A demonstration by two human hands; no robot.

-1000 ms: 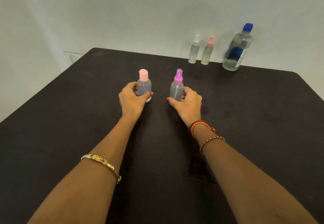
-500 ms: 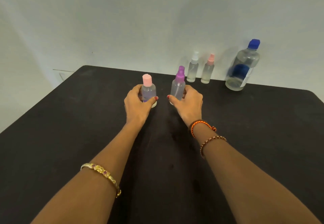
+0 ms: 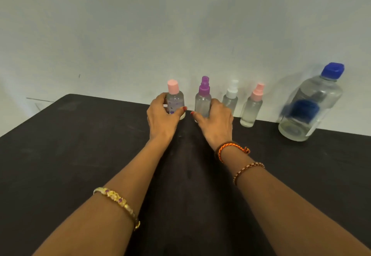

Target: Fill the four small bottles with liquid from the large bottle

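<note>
My left hand (image 3: 162, 118) grips a small clear bottle with a pink flip cap (image 3: 175, 99) near the far edge of the black table (image 3: 80, 155). My right hand (image 3: 215, 121) grips a small clear spray bottle with a purple top (image 3: 203, 100) just to its right. Two more small bottles stand by the wall: a white-topped one (image 3: 230, 97), partly behind my right hand, and a pink-topped sprayer (image 3: 252, 107). The large clear bottle with a blue cap and blue label (image 3: 310, 105) stands upright at the far right, capped.
A pale wall (image 3: 180, 25) rises right behind the table's far edge. The table's left corner (image 3: 68, 97) is rounded. Bracelets sit on both of my wrists.
Both hands have slid their bottles away from me toward the wall, close to the row of other bottles. My head has tilted up, showing more wall.
</note>
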